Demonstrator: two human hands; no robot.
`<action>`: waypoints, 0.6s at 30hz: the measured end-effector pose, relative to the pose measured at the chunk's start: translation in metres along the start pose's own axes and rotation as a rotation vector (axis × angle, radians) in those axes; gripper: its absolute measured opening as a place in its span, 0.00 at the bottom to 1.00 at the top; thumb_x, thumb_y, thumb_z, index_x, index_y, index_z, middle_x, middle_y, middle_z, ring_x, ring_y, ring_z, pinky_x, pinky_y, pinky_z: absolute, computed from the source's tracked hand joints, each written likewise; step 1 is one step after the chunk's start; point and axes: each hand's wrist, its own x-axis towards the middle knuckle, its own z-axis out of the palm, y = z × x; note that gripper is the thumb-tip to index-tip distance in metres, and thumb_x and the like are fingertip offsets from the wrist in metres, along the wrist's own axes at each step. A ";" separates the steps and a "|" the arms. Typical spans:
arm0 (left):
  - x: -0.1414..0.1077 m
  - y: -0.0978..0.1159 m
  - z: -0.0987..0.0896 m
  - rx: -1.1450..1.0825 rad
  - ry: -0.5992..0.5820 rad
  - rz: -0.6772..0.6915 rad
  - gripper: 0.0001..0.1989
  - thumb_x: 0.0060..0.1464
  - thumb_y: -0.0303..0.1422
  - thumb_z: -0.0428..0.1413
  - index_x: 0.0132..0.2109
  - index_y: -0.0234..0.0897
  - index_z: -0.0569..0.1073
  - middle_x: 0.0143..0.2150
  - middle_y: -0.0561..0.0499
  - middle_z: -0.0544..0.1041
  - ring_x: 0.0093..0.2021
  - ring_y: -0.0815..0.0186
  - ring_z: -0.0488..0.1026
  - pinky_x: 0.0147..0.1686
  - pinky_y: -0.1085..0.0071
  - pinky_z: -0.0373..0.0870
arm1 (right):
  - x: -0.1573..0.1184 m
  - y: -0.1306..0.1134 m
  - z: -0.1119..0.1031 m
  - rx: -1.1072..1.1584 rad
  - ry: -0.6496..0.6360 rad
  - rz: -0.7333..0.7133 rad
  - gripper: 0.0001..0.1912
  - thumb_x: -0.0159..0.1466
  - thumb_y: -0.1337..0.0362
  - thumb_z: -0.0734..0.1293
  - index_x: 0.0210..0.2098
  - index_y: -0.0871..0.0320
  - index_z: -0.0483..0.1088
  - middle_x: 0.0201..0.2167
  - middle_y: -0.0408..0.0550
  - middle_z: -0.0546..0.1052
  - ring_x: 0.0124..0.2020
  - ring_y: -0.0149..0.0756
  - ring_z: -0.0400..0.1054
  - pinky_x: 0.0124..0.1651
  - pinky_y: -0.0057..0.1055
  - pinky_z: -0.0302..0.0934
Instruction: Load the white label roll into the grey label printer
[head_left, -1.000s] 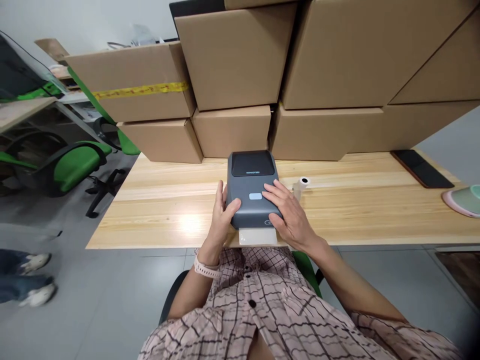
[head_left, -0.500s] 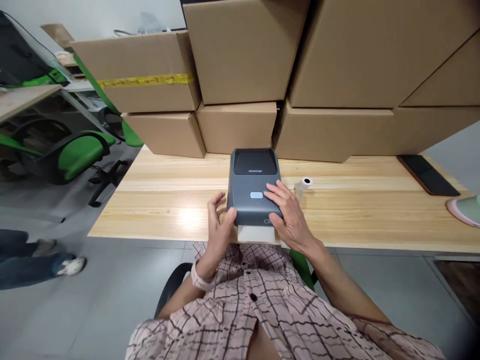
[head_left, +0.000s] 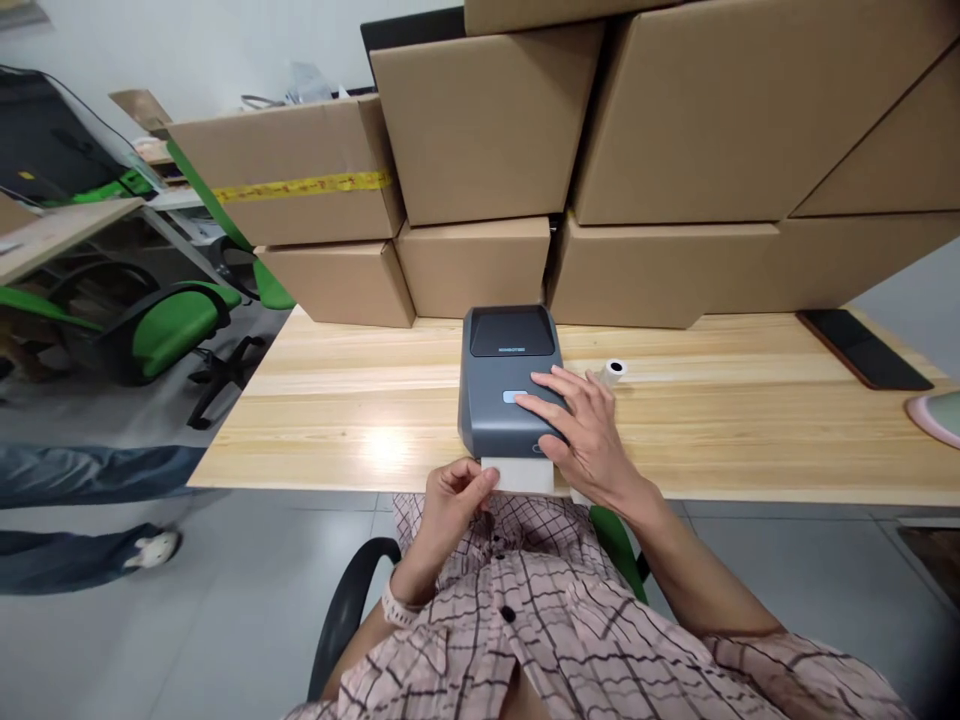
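A dark grey label printer [head_left: 510,365] stands near the front edge of the table, with a white paper strip [head_left: 521,475] coming out of its front. My left hand [head_left: 452,505] pinches the left edge of that strip between thumb and fingers. Spread over the printer's top right lies my right hand [head_left: 587,430], its index fingertip at the pale blue button [head_left: 511,397]. Its thumb touches the printer's front right corner. Just behind this hand is a small white paper roll [head_left: 614,371], partly hidden by the fingers.
Cardboard boxes [head_left: 480,270] are stacked along the back of the wooden table [head_left: 322,420]. At the right lie a phone [head_left: 862,348] and a green-and-pink object [head_left: 937,420]. Green chairs [head_left: 176,330] and a person's legs [head_left: 82,560] are at the left.
My left hand has moved down from the printer's left side and taken hold of the paper strip's edge. My right index finger has slid left to the button. The camera view has tilted slightly.
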 end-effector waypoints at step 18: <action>0.028 0.005 -0.002 0.139 0.093 0.431 0.31 0.70 0.48 0.49 0.75 0.47 0.59 0.78 0.51 0.55 0.79 0.55 0.48 0.78 0.55 0.44 | -0.029 -0.001 -0.006 0.255 -0.036 0.365 0.40 0.71 0.37 0.58 0.76 0.41 0.44 0.77 0.52 0.52 0.78 0.55 0.44 0.74 0.67 0.47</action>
